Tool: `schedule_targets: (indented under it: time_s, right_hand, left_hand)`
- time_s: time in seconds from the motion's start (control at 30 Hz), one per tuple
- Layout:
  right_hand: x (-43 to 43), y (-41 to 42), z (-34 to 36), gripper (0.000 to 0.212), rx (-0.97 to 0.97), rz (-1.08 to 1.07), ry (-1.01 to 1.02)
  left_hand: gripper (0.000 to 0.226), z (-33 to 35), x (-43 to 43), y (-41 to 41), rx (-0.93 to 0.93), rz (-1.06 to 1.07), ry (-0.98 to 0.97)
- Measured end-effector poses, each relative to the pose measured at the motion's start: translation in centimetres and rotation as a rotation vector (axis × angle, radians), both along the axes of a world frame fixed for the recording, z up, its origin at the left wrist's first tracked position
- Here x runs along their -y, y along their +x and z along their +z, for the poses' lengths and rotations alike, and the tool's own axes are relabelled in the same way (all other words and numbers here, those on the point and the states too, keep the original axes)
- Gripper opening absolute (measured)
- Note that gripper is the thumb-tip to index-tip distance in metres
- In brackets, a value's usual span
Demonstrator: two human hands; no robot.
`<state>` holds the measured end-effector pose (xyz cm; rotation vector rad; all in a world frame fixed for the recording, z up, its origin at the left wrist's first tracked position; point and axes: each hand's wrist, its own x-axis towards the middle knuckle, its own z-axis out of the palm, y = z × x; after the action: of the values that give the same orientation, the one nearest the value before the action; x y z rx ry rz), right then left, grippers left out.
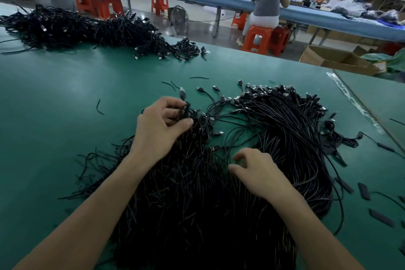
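Plainly mid-job, the left hand [162, 126] curls its fingers round a small bunch of thin black USB cables [185, 110], one plug poking up, at the far left edge of the big loose heap of black cables [285, 129]. The right hand [259, 174] hovers over the heap's near middle, half-curled, thumb and forefinger apart, holding nothing visible. Beyond the heap, far left, lies a second black cable pile [87, 30]; judging by the heap, most remains unsorted.

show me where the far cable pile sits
Head view: the far cable pile lies far left on the table, well beyond the left hand.
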<state>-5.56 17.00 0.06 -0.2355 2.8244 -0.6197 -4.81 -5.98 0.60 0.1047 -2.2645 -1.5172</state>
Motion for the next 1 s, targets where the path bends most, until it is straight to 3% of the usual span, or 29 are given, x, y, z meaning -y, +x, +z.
schedule_targets:
  time_s: [0.1,0.23,0.43,0.63,0.73,0.83,1.0]
  right_hand:
    - [-0.9,-0.3,-0.8,0.029,-0.018,-0.052,0.277]
    - [-0.7,-0.4,-1.8,0.039,0.013,-0.082,0.294]
    - [0.3,-1.0,-2.2,0.038,-0.051,-0.144,0.323]
    - [1.2,-1.2,-2.4,0.025,-0.054,-0.138,0.364]
    - [0.5,-1.9,-2.3,0.025,0.023,-0.213,0.174]
    - [-0.3,-3.4,-2.1,0.02,0.135,-0.354,-0.253]
    - [-0.8,-4.0,-1.8,0.022,0.282,-0.546,-0.744]
  left_hand:
    - [0.038,-0.4,1.0,-2.4,-0.015,0.119,-0.16]
    - [0.043,-1.9,1.0,-4.3,0.179,0.099,-0.46]
    - [0.034,-2.6,0.6,-3.9,0.191,0.148,-0.526]
    - [0.026,-2.0,1.5,-3.1,0.182,0.251,-0.541]
    - [0.028,-1.9,1.4,-2.6,0.066,0.248,-0.517]
    - [0.01,-1.3,0.2,-2.3,-0.061,0.164,-0.528]
    - [0.002,-0.7,-2.4,-1.5,-0.098,-0.201,-0.509]
